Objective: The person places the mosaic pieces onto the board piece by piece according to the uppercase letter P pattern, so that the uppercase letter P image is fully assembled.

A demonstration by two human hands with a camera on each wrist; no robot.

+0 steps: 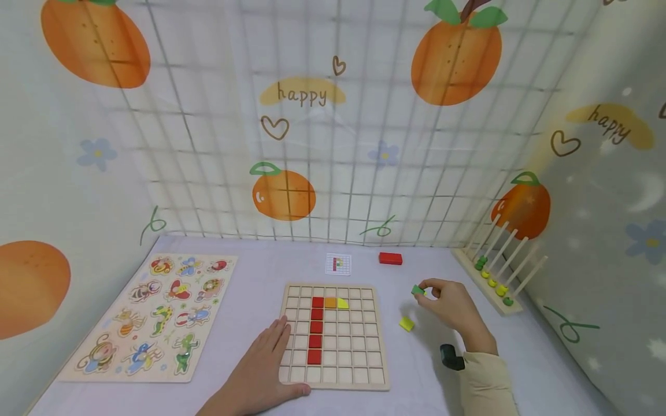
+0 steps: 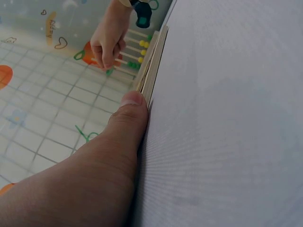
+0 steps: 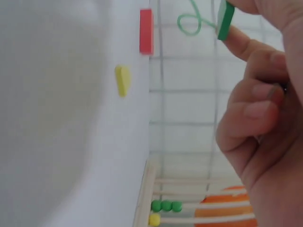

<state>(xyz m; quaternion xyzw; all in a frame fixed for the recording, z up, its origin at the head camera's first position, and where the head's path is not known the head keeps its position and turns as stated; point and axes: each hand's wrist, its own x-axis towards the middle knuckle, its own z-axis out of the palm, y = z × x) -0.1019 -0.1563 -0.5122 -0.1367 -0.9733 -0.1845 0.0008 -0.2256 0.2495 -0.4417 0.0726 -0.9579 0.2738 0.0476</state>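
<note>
My right hand (image 1: 448, 303) pinches a small green block (image 1: 418, 290) between thumb and forefinger, right of the wooden grid board (image 1: 354, 345). In the right wrist view the green block (image 3: 226, 20) stands between the fingertips, with the other fingers curled. A column of several red squares (image 1: 315, 327) lies in the grid. From its top square, an orange square (image 1: 330, 303) and a yellow slant-edged piece (image 1: 343, 303) run to the right. My left hand (image 1: 260, 364) rests at the board's lower left corner, fingers straight along the left side, thumb (image 2: 128, 118) against the front edge.
A yellow piece (image 1: 407, 323) lies right of the board. Behind the board are a small pattern card (image 1: 338, 264) and a red block (image 1: 391, 258). An insect puzzle board (image 1: 151, 318) lies left; a bead rack with upright rods (image 1: 502, 283) stands right. Printed cloth closes off the back.
</note>
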